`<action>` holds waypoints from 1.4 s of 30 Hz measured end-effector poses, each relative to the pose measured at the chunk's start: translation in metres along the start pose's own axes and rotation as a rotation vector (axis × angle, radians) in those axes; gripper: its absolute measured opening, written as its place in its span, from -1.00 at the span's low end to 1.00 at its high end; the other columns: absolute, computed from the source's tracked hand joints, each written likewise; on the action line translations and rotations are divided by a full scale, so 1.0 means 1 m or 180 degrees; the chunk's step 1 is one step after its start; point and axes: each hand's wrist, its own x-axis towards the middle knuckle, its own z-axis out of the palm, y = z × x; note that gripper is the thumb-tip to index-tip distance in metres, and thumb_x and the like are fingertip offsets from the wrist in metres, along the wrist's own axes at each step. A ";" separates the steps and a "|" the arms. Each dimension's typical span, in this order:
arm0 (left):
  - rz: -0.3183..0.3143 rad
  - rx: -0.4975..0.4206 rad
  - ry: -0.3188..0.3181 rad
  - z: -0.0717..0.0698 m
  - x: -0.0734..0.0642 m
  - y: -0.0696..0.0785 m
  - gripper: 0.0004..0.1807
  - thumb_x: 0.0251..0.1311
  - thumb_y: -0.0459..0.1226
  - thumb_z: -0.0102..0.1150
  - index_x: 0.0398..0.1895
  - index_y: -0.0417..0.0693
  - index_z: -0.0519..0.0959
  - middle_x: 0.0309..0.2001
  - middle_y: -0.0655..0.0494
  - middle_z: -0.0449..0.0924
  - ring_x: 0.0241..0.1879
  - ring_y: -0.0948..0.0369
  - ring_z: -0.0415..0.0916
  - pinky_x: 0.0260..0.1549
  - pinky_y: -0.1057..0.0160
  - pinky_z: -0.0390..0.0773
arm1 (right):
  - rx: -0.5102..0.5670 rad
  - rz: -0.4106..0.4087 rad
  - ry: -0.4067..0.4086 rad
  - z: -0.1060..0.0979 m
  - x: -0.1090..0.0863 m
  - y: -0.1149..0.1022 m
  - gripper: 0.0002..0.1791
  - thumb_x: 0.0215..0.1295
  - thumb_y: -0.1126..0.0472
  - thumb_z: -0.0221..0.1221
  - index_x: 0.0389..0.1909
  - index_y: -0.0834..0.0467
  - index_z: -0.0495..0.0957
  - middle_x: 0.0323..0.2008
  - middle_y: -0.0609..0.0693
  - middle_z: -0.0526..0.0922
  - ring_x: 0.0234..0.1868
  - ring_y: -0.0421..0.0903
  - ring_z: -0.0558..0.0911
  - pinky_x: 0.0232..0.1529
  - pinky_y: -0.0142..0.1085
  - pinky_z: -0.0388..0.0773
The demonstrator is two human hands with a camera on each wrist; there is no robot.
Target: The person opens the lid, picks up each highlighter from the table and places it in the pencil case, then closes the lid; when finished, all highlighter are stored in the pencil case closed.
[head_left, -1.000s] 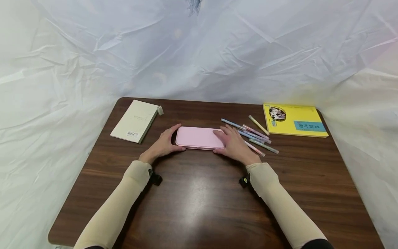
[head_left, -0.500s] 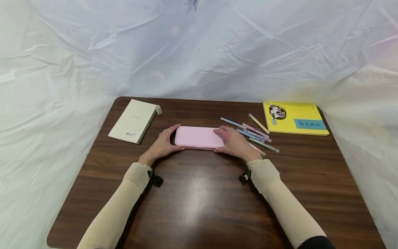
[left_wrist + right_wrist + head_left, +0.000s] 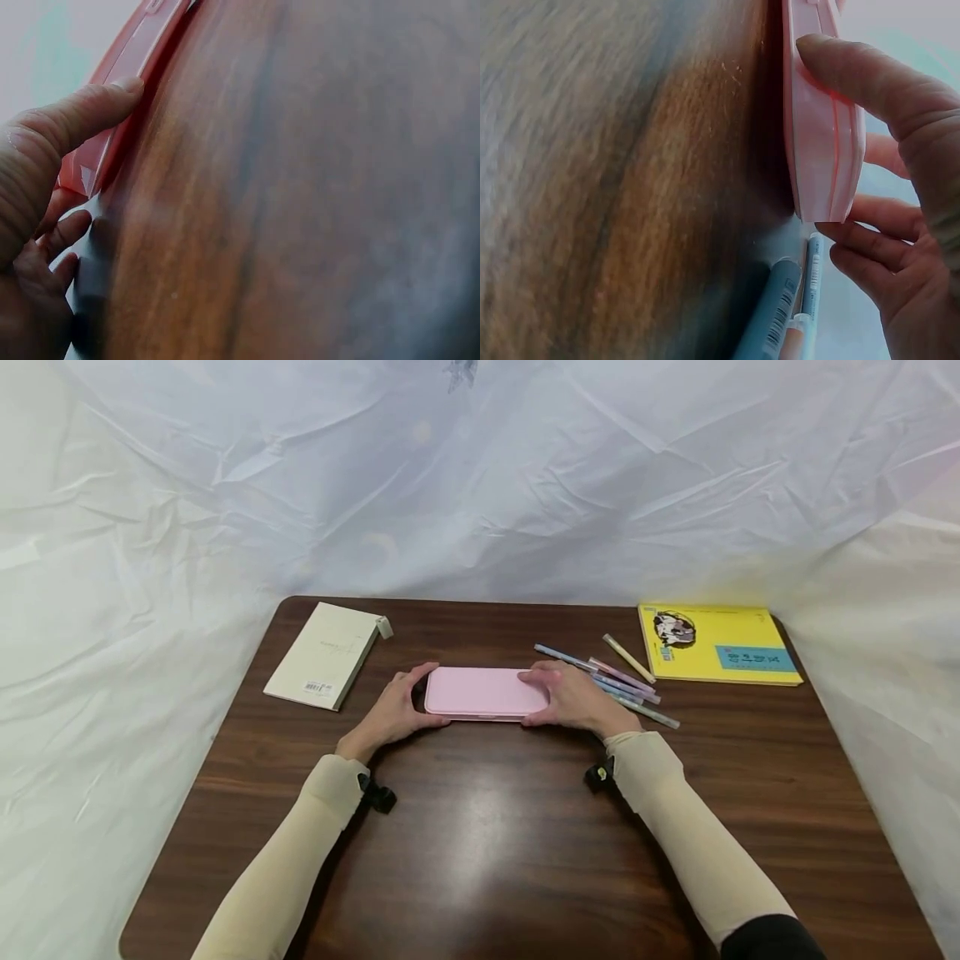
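A flat pink case (image 3: 486, 692) with rounded corners lies near the middle of the brown table, its long side facing me. My left hand (image 3: 393, 706) grips its left end, the thumb (image 3: 112, 101) on the front side and the other fingers behind. At the opposite end my right hand (image 3: 573, 697) holds it, thumb along the front side and the index finger over the lid's edge. In the right wrist view the case (image 3: 821, 142) shows a seam along its narrow side, and the remaining fingers curl behind its end.
Several pastel pens (image 3: 626, 681) lie in a loose pile just right of my right hand. A yellow book (image 3: 727, 647) is at the back right, a cream book (image 3: 322, 656) at the back left. White sheeting (image 3: 480, 518) hangs behind the table (image 3: 480, 860).
My right hand has shifted slightly to the right, its fingers bunched closer at the end of the case. The left hand and the case stay nearly in place.
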 end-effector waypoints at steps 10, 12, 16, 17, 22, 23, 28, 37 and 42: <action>-0.0006 0.0029 0.0010 -0.002 0.001 0.000 0.13 -0.04 0.06 0.69 0.63 0.18 0.28 0.15 -0.18 0.48 0.04 -0.05 0.45 0.14 -0.13 0.48 | -0.0280 -0.0201 -0.0035 -0.009 0.005 0.000 -0.09 0.01 -0.26 0.58 0.33 0.18 0.64 0.23 0.29 0.65 0.23 0.26 0.64 0.29 0.10 0.52; 0.0001 0.0028 0.0014 -0.002 0.000 0.000 0.13 -0.04 0.05 0.69 0.63 0.17 0.28 0.16 -0.18 0.49 0.06 -0.05 0.46 0.16 -0.13 0.47 | -0.0206 -0.0193 -0.0063 -0.010 0.005 0.001 -0.11 0.04 -0.26 0.57 0.32 0.17 0.65 0.23 0.28 0.66 0.23 0.24 0.65 0.29 0.09 0.52; 0.0064 -0.0017 0.0027 0.001 0.000 -0.002 0.16 -0.07 -0.01 0.72 0.63 0.11 0.28 0.23 -0.22 0.51 0.14 -0.08 0.47 0.25 -0.15 0.43 | 0.0094 -0.0131 -0.0099 -0.014 0.003 0.003 -0.24 0.13 -0.23 0.51 0.26 0.15 0.70 0.18 0.19 0.72 0.14 0.12 0.70 0.18 0.04 0.60; 0.0080 -0.0027 0.0038 0.001 -0.001 -0.003 0.16 -0.08 -0.02 0.73 0.62 0.11 0.28 0.24 -0.22 0.51 0.16 -0.08 0.47 0.27 -0.16 0.42 | 0.0200 -0.0097 -0.0118 -0.016 0.002 0.003 -0.26 0.14 -0.22 0.51 0.24 0.15 0.71 0.18 0.17 0.73 0.13 0.10 0.71 0.16 0.03 0.61; 0.0126 -0.0049 0.0092 0.001 -0.003 -0.004 0.18 -0.11 -0.03 0.75 0.62 0.07 0.28 0.22 -0.17 0.52 0.10 -0.04 0.44 0.22 -0.12 0.44 | 0.0456 0.0056 -0.0307 -0.024 0.005 0.002 -0.28 0.17 -0.24 0.50 0.25 0.11 0.71 0.21 0.14 0.72 0.18 0.07 0.69 0.18 0.02 0.60; 0.0143 -0.0059 0.0112 0.001 -0.003 -0.005 0.18 -0.12 -0.03 0.75 0.62 0.07 0.29 0.20 -0.15 0.53 0.08 -0.03 0.44 0.19 -0.10 0.44 | 0.0514 0.0107 -0.0344 -0.025 0.007 0.002 -0.28 0.18 -0.25 0.49 0.26 0.09 0.71 0.22 0.13 0.72 0.20 0.08 0.67 0.19 0.02 0.59; 0.0206 -0.0108 0.0165 0.003 -0.004 -0.006 0.20 -0.14 -0.04 0.75 0.63 0.07 0.27 0.03 -0.13 0.53 -0.04 -0.01 0.37 0.01 -0.02 0.40 | 0.0919 0.0448 -0.0452 -0.032 0.012 0.008 -0.34 0.21 -0.28 0.45 0.24 -0.02 0.73 0.23 0.07 0.71 0.27 0.05 0.61 0.21 0.04 0.55; 0.0202 -0.0043 0.0253 0.009 -0.003 -0.005 0.24 -0.17 0.05 0.74 0.65 0.28 0.22 0.17 0.06 0.57 0.00 0.03 0.34 0.00 -0.02 0.28 | 0.1649 0.0708 0.0189 -0.032 0.019 0.019 -0.66 0.38 -0.11 0.39 -0.06 0.05 0.85 -0.08 -0.03 0.82 -0.05 -0.09 0.69 -0.02 -0.19 0.60; 0.0260 -0.0076 0.0277 0.009 0.000 -0.005 0.33 -0.18 0.05 0.75 0.69 0.40 0.10 0.21 0.18 0.58 -0.05 0.07 0.33 -0.04 -0.01 0.26 | 0.1821 0.0728 0.0832 -0.026 0.026 0.017 -0.72 0.38 -0.05 0.42 -0.14 0.08 0.85 -0.15 0.00 0.82 -0.14 -0.07 0.64 -0.13 -0.24 0.55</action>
